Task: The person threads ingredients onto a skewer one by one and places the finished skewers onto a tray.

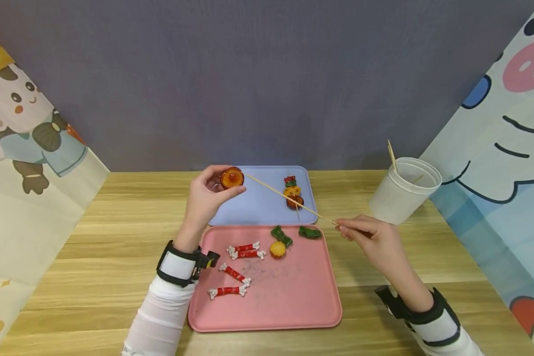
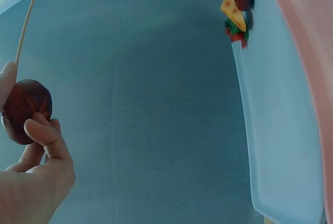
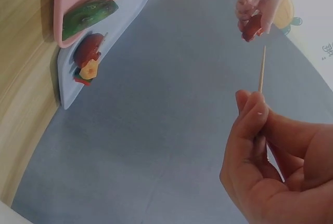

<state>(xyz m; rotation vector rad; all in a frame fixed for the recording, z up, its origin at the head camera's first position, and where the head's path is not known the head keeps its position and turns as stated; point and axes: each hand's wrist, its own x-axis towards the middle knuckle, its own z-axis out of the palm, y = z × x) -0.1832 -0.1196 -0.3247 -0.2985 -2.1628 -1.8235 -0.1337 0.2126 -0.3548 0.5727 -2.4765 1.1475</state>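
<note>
My left hand (image 1: 208, 195) pinches a round toy mushroom (image 1: 232, 177) above the blue tray (image 1: 244, 210). Its orange underside with a small stem knob faces up in the head view; a star-shaped mark shows on its brown cap (image 2: 28, 110) in the left wrist view. The fingertips of my right hand (image 1: 374, 240) pinch a thin wooden skewer (image 1: 289, 198) near one end. The skewer slants up to the left, its far tip close beside the mushroom; in the right wrist view a small gap shows between them.
A loaded skewer with another mushroom (image 1: 295, 201), a yellow piece (image 1: 292, 191) and a green-red piece (image 1: 290, 181) lies on the blue tray. The pink tray (image 1: 293, 301) holds several red-and-white bone-shaped pieces (image 1: 227, 291), green pieces (image 1: 310, 232) and a yellow round (image 1: 278, 249). A white cup (image 1: 396, 198) holds skewers.
</note>
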